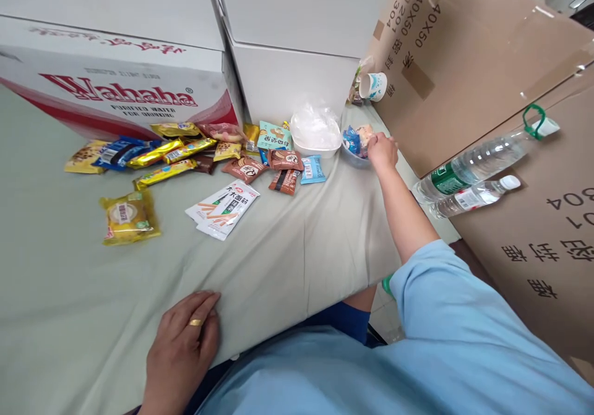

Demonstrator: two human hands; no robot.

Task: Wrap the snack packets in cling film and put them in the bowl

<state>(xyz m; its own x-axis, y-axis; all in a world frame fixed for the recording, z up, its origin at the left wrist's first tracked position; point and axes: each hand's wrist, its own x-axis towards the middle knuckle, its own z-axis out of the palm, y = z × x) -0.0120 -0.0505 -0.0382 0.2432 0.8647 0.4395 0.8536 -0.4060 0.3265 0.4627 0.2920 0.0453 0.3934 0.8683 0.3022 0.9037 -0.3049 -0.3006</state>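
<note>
The right hand (383, 151) reaches into the far-right plastic bowl (355, 160) of snack packets (351, 139), where a small pinch seems needed, while the left hand (185, 334) lies curled on the near counter (278, 266), and I can't tell if either's fingers hold anything.

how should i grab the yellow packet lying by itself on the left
The yellow packet is probably best pinched across its thicker middle, from the near side with the left hand: it lies flat, apart from the other snacks.

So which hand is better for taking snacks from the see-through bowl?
Probably the right hand: it's at the bowl, by the snacks inside. The left hand rests far away on the table.
</note>
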